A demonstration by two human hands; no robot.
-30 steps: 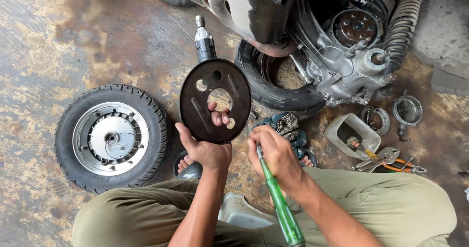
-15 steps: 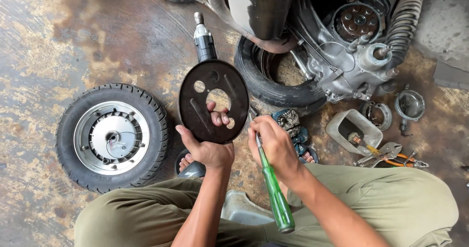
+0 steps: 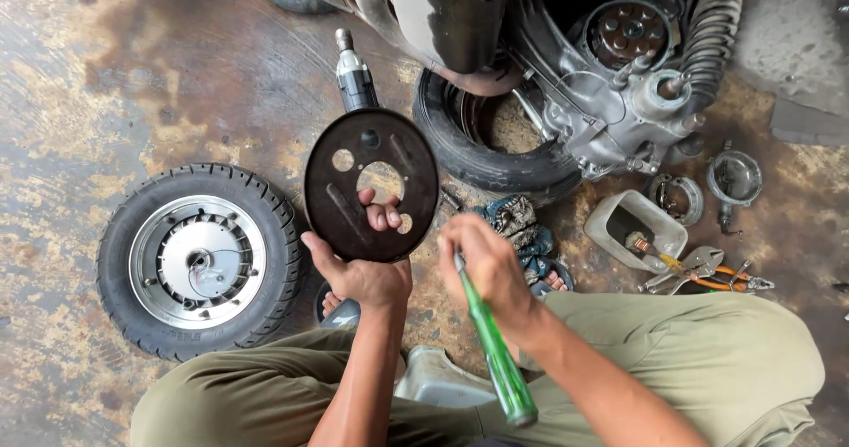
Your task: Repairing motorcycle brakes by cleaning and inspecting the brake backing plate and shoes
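My left hand [image 3: 358, 266] holds a dark round metal plate [image 3: 371, 182] upright, with fingertips poking through its centre hole. The plate has several holes and slots. My right hand [image 3: 486, 266] is closed around a green-handled screwdriver [image 3: 495, 359], its tip pointing up toward the plate's lower right edge and its handle reaching down over my knee. Both hands are close together above my crouched legs in olive trousers.
A small wheel with tyre and silver hub [image 3: 199, 261] lies at left. A scooter engine and rear tyre [image 3: 495, 146] stand behind. An air tool [image 3: 354, 76], a rag [image 3: 517, 221], a grey tray [image 3: 632, 226], pliers [image 3: 707, 275] and round parts [image 3: 734, 177] lie on the stained concrete floor.
My right hand has shifted the screwdriver a little, bringing its tip closer to the plate's lower edge. The plate stays held in my left hand.
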